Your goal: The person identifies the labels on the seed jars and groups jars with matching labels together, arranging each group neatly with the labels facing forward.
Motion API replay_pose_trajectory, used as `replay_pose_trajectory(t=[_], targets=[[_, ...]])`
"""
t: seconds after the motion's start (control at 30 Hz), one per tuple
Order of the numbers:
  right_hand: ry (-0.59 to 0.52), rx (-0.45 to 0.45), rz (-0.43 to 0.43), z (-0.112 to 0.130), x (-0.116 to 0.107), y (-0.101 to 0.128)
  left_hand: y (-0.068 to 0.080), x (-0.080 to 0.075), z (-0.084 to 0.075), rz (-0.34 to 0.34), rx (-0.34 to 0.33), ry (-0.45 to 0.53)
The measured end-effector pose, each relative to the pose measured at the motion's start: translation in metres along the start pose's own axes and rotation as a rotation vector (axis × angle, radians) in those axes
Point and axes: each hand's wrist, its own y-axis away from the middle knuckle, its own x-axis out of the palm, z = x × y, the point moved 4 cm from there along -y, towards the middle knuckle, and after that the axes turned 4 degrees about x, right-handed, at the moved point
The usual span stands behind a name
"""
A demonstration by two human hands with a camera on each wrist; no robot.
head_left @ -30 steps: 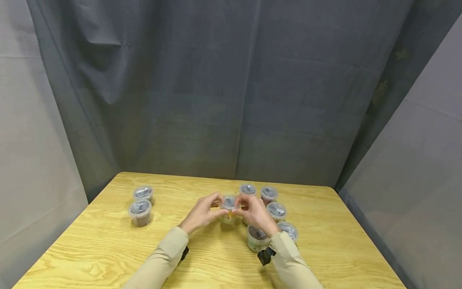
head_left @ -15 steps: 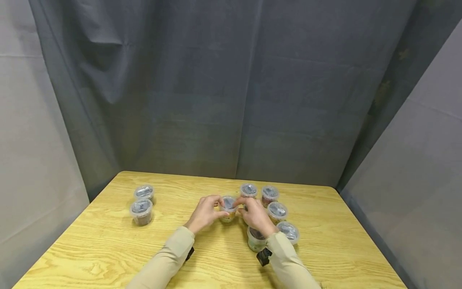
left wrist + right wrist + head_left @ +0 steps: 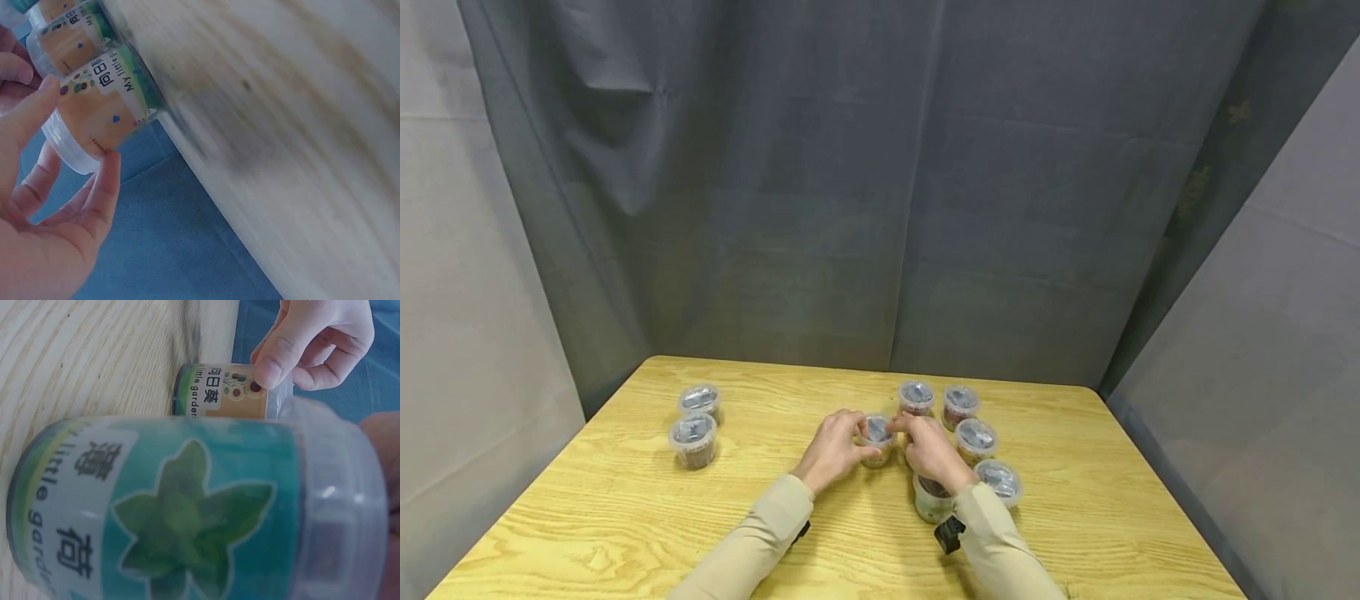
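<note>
Head view shows both hands around the orange-labelled cup (image 3: 877, 439), standing upright on the desk (image 3: 625, 517), lid up. Left wrist view alone shows its label print; left hand (image 3: 835, 450) pinches it by thumb and fingers, and right hand (image 3: 931, 450) fingertips hold its rim.
</note>
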Motion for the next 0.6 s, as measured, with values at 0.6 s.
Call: replay_pose_trajectory(t=[0.6], targets=[[-0.029, 0.003, 0.034, 0.0014, -0.0020, 0.0039, 0.0021, -0.0001, 0.0021, 0.011, 0.004, 0.049]])
